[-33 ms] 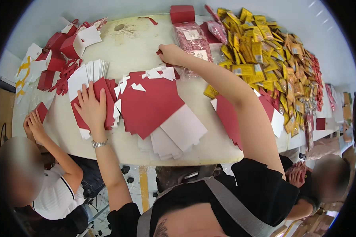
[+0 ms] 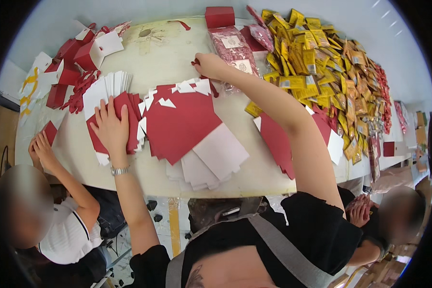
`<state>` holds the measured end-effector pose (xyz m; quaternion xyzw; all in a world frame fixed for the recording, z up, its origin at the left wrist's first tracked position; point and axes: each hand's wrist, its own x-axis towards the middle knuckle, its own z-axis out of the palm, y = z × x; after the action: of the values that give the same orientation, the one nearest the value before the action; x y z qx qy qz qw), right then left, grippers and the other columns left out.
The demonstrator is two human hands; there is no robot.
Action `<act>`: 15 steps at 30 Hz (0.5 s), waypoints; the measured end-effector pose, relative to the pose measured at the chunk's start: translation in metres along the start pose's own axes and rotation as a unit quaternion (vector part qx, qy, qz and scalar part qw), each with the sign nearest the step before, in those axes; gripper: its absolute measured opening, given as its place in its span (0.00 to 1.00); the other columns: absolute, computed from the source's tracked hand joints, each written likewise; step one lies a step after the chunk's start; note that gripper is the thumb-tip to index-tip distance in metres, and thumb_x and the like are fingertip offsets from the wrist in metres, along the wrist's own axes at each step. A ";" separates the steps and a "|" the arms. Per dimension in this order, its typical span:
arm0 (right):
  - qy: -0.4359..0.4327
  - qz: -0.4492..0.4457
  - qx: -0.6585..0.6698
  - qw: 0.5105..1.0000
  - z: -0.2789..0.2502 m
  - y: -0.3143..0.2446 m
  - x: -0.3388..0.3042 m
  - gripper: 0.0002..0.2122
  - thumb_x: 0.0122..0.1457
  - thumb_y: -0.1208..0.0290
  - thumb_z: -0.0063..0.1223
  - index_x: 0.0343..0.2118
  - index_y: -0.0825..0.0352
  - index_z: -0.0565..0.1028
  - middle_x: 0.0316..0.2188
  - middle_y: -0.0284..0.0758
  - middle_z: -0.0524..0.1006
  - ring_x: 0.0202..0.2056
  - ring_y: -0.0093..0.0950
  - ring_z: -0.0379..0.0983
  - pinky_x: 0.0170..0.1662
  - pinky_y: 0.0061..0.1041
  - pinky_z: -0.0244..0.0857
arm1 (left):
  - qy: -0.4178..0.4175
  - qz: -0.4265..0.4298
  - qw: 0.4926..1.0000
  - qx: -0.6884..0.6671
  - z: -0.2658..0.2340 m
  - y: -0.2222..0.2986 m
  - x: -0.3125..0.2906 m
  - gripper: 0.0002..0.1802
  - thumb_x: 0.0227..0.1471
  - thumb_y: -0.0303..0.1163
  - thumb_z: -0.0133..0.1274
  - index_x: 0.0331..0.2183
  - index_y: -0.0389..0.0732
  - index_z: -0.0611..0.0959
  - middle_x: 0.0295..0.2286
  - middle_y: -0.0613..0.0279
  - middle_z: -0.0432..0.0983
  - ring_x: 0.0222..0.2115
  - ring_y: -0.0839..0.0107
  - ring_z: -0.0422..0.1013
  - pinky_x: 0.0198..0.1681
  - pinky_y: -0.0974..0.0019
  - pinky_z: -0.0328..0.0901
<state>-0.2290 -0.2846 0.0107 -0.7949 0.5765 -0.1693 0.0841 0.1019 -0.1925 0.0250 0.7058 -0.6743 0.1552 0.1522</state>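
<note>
My left hand (image 2: pixel 111 126) lies flat with its fingers spread on a fanned stack of red and white folded card sheets (image 2: pixel 95 137). Farther off, my right hand (image 2: pixel 210 66) is closed, and a dark red ribbon (image 2: pixel 215 90) shows at its fingertips and again below the hand. Between my hands lies a large spread of red card sheets (image 2: pixel 180 122), with white corners at its far edge and pale sheets (image 2: pixel 221 149) at its near side. Next to my right hand is a clear bag of pinkish-red filling (image 2: pixel 230 45) with white labels.
Yellow and orange packets (image 2: pixel 307 62) form a big heap at the far right. Under my right arm sit more red cards (image 2: pixel 276 144). Red and white boxes (image 2: pixel 89 55) and red ribbons (image 2: pixel 81 91) lie at the left. Co-workers sit on both sides; one person's hands (image 2: pixel 43 151) hold a red card.
</note>
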 end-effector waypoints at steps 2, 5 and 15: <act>0.002 0.025 -0.014 1.000 -0.024 -0.016 -0.032 0.11 0.53 0.66 0.47 0.35 0.69 0.72 0.27 0.47 0.76 0.31 0.46 0.73 0.37 0.42 0.66 | 0.000 -0.003 1.000 0.009 0.001 -0.003 0.004 0.31 0.54 0.56 0.38 0.55 0.52 0.66 0.57 0.59 0.57 0.58 0.57 0.51 0.57 0.40 0.44; -0.079 0.066 -0.119 0.988 -0.020 -0.017 -0.080 0.11 0.54 0.65 0.46 0.33 0.68 0.73 0.27 0.47 0.76 0.33 0.45 0.73 0.36 0.41 0.67 | -0.013 -0.002 1.000 0.002 0.000 0.002 0.005 0.32 0.54 0.57 0.36 0.56 0.52 0.65 0.57 0.60 0.57 0.59 0.58 0.50 0.58 0.39 0.44; -0.131 0.115 0.019 0.985 -0.108 -0.039 -0.107 0.21 0.52 0.52 0.45 0.27 0.69 0.79 0.29 0.47 0.77 0.33 0.41 0.74 0.41 0.34 0.67 | 0.000 -0.026 1.000 -0.009 -0.005 -0.004 -0.002 0.29 0.54 0.54 0.40 0.54 0.53 0.68 0.56 0.62 0.59 0.58 0.61 0.52 0.59 0.43 0.44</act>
<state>-0.2638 -0.1645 0.1056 -0.7369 0.6449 -0.0638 0.1925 0.1056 -0.1879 0.0289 0.7218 -0.6571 0.1446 0.1623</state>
